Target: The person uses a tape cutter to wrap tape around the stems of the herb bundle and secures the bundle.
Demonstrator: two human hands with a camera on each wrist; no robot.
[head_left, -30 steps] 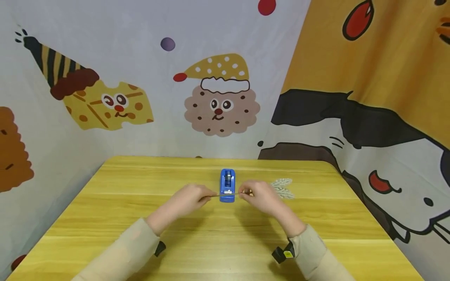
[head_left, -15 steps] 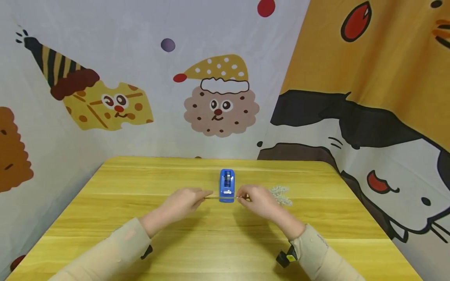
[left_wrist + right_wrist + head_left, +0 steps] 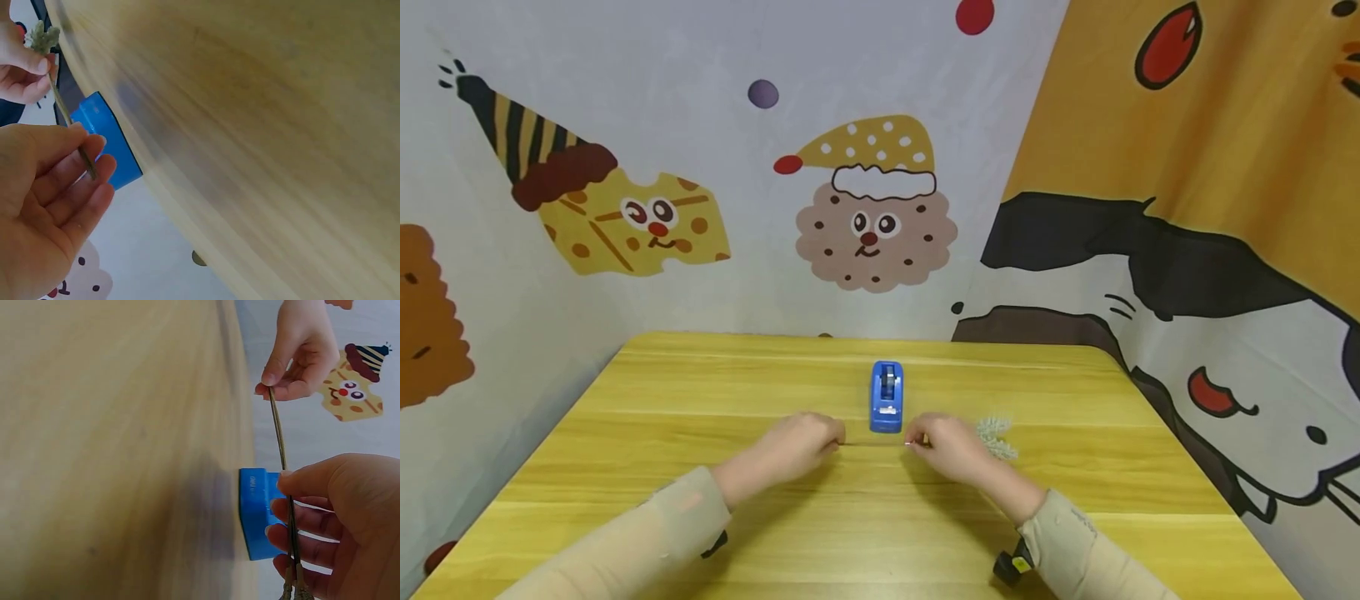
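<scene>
Between my two hands stretch thin brown stems (image 3: 279,434) with pale green, textured heads (image 3: 996,437), like dried flower sprigs. My left hand (image 3: 793,450) pinches their bare ends between thumb and fingers. My right hand (image 3: 951,448) pinches them nearer the heads, which stick out past its right side. A tiny white bit shows at the right fingertips in the head view; what it is, I cannot tell. Just beyond the stems, a blue tape dispenser (image 3: 887,408) stands on the table, touched by neither hand. In the right wrist view the right hand (image 3: 350,519) partly covers it.
The wood-grain table (image 3: 880,525) runs back to a cartoon-printed cloth (image 3: 700,308) hanging behind and at the sides. A small black camera (image 3: 1011,565) is strapped below the right wrist.
Both hands have drawn the stems toward me, from over the front of the tape dispenser to just before it. The left hand has also slid a little left. The dispenser stays put.
</scene>
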